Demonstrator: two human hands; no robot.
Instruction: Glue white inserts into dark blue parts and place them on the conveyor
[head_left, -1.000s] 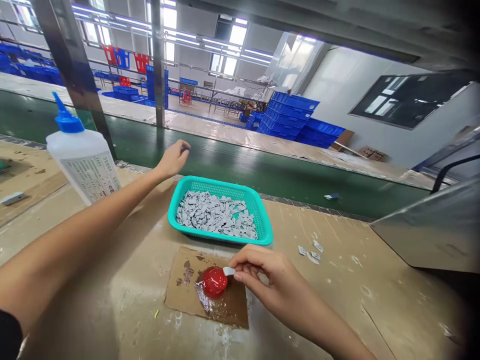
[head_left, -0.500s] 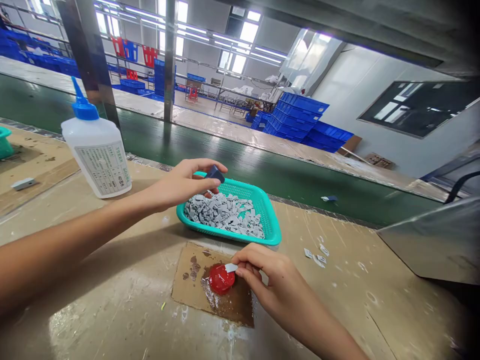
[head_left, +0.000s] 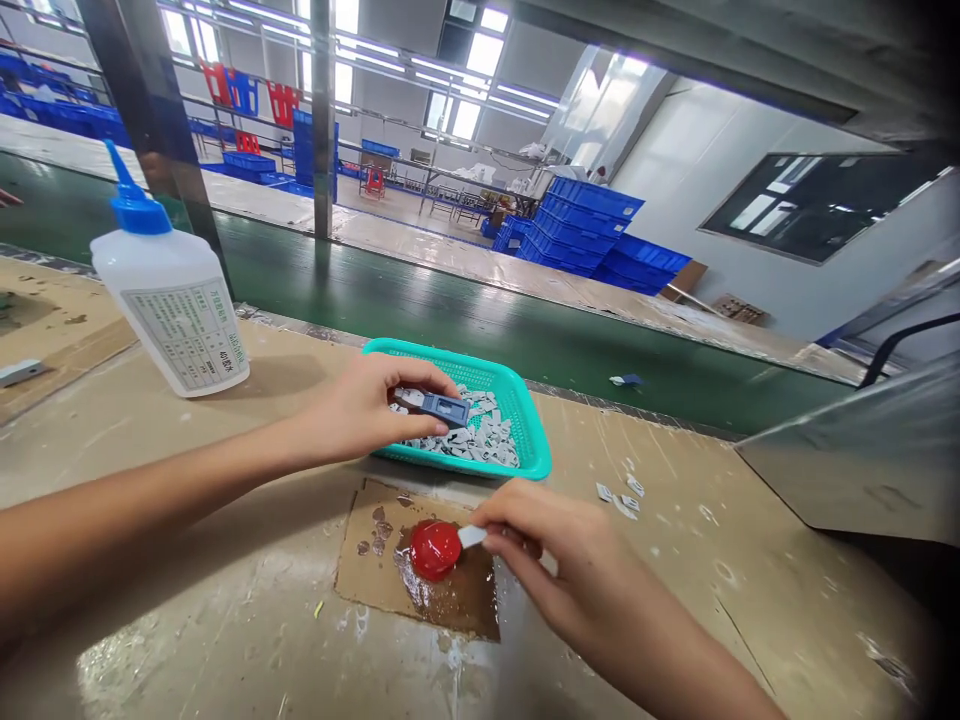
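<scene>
My left hand (head_left: 382, 402) grips a dark blue-grey plastic part (head_left: 444, 406) with a rectangular opening in its face, above the front of a green basket (head_left: 536, 445). Many small light-grey plastic pieces (head_left: 491, 430) fill the basket. Between thumb and forefinger, my right hand (head_left: 544, 540) pinches one small light-grey piece (head_left: 472, 536). Its tip is at the right rim of a round red cap (head_left: 435, 549) with glossy wet liquid in it. The cap rests on a wet-stained cardboard square (head_left: 360, 575).
A white glue bottle (head_left: 176, 310) with a blue nozzle stands at the left. Several loose grey pieces (head_left: 622, 495) lie right of the basket. Behind the bench runs a green conveyor belt (head_left: 442, 320) carrying a small part (head_left: 626, 380). A metal box (head_left: 892, 450) stands at the right.
My left hand has come lower and turned the dark part so its opening shows. My right hand has drawn the grey piece from over the red cap to its right rim.
</scene>
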